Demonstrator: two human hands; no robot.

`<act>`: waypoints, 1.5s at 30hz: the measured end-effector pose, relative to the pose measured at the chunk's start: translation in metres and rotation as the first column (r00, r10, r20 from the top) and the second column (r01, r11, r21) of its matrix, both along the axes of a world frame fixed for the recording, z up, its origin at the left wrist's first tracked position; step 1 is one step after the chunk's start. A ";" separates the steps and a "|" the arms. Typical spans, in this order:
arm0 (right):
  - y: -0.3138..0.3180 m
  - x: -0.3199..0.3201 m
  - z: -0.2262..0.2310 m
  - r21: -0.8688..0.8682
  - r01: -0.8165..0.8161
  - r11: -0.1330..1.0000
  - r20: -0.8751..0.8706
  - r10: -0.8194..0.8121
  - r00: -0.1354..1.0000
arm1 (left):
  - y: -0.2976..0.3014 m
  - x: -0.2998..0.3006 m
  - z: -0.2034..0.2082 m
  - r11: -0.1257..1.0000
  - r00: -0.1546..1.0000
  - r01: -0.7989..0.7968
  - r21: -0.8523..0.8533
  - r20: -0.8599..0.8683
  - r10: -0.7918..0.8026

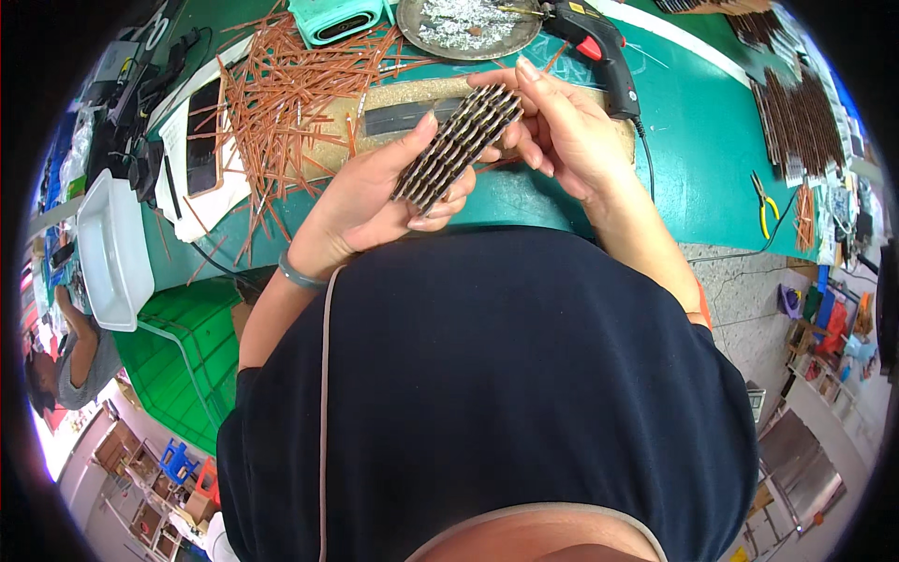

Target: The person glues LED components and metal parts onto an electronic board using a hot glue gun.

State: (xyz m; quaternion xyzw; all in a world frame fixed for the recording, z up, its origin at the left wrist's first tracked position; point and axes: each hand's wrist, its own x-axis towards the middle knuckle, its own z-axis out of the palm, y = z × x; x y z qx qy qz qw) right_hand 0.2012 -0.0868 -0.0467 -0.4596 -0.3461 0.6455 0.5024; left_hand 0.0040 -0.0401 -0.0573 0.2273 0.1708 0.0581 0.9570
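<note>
A block of dark, narrow strips with pale metallic bands [459, 150] is held at a slant in front of my chest. My left hand [379, 187] is closed around its lower left end, with the thumb along the near upper side and the fingers beneath. At the upper right end, my right hand [571, 126] has curled fingers against the block, and its thumb is raised off it. The block partly hides the right fingertips. Beneath the hands lies a speckled tan board [328, 126] with a dark grey flat bar [403, 117] on it.
Many thin reddish-brown sticks [281, 103] are heaped at the left on the green table [693, 187]. A round metal tray [440, 47] with whitish bits and a black hot-glue gun [604, 56] sit at the far side. Yellow-handled pliers [765, 206] and stacked brown strips [801, 122] lie at right.
</note>
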 end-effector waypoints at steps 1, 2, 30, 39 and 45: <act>0.000 0.000 0.000 -0.002 0.012 1.000 0.007 -0.012 1.000 | 0.000 0.000 0.000 1.000 1.000 -0.007 -0.003 0.001 0.007; 0.000 0.000 -0.001 -0.005 0.020 1.000 0.012 -0.020 1.000 | 0.000 0.000 0.000 1.000 1.000 -0.005 -0.008 0.003 0.005; 0.095 0.012 0.055 0.269 0.140 0.953 0.379 -0.239 0.894 | 0.064 -0.026 0.006 0.574 0.818 -0.358 0.737 -0.049 0.573; 0.324 0.073 0.004 0.417 0.454 0.787 0.250 -0.580 0.776 | 0.070 -0.022 -0.027 0.238 0.812 -0.118 0.964 -0.045 0.582; 0.275 0.091 0.050 0.486 -0.022 0.873 0.869 -0.486 -0.087 | 0.073 -0.030 -0.024 0.327 0.799 -0.150 0.933 -0.080 0.597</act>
